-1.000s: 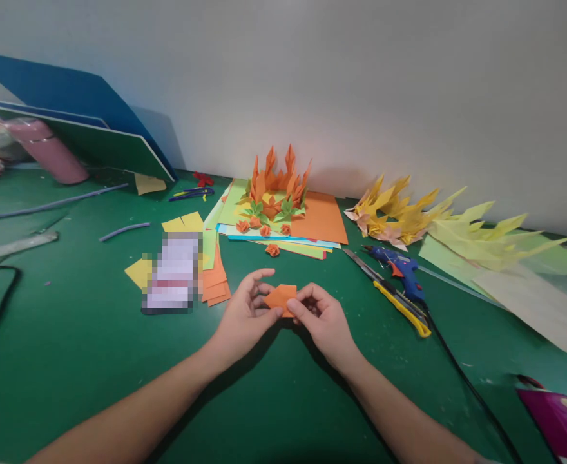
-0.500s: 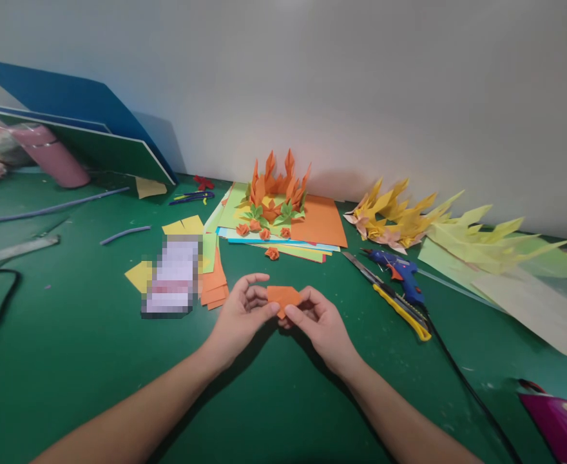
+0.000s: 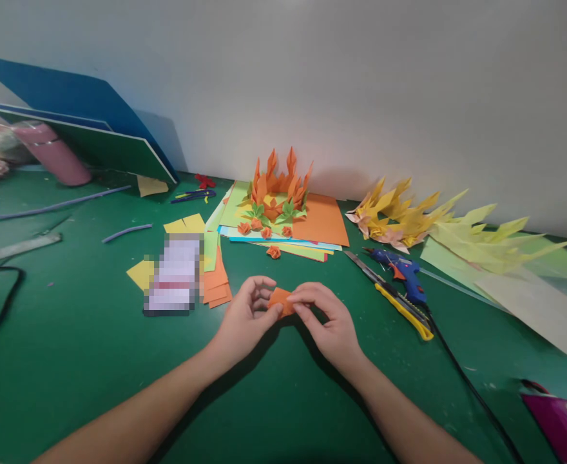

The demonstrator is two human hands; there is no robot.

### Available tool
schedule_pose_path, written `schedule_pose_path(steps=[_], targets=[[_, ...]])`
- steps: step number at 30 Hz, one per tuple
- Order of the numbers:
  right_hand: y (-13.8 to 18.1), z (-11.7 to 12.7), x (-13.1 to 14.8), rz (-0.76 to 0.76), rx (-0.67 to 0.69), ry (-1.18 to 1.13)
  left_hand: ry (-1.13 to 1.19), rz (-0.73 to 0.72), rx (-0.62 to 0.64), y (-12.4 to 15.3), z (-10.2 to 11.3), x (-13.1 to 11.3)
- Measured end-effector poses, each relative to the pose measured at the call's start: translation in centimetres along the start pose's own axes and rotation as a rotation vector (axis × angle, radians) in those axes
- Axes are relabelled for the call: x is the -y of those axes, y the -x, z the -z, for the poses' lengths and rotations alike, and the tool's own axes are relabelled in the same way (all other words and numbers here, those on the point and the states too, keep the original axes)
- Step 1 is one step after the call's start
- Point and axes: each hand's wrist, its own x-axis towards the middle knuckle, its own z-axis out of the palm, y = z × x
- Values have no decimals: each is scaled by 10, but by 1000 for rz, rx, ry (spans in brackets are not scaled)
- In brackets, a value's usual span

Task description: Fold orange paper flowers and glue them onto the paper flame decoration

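Pinching a small folded piece of orange paper [image 3: 279, 300] between them, the left hand [image 3: 245, 319] and right hand [image 3: 329, 322] met just above the green felt-like surface [image 3: 95, 361], near the middle of the view. Each hand was narrowly closed on the paper, thumb and forefinger gripping opposite ends, with the right fingers curled over its top edge. The piece itself was held in the air, not resting on the surface.

As far as could be judged, the paper was only part-worked. It showed creases and a doubled layer but no finished shape, unlike the small orange paper rosette [image 3: 274, 252] lying at 12 o'clock from the hands.

Beyond that rosette, also at 12 o'clock, a stack of coloured paper sheets [image 3: 319, 222] carried a spiky orange folded paper ornament [image 3: 278, 180]. At 10 o'clock lay a fan of cut orange paper squares [image 3: 216, 280] beside a blurred rectangular item [image 3: 173, 274].

At 2 o'clock sat a blue hot-glue gun [image 3: 402, 269] with a yellow-handled utility knife [image 3: 402, 309] just beside it, neither one touched. Farther out at 2 o'clock, pointed yellow paper folds [image 3: 399, 216] lay along the wall. A blue board [image 3: 71, 96] leaned at 10 o'clock, well apart from the hands.
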Motion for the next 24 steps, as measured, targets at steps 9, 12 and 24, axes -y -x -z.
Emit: schedule_pose_path(steps=[9,12,24], targets=[[-1,-1,0,-36,17,134,-39,-75,9,0,1,7],[-1,-2,1,-61,7,127,-56,-64,-13,0,2,7],[1,-5,5,-120,-13,106,-108,-9,-3,2,1,2]])
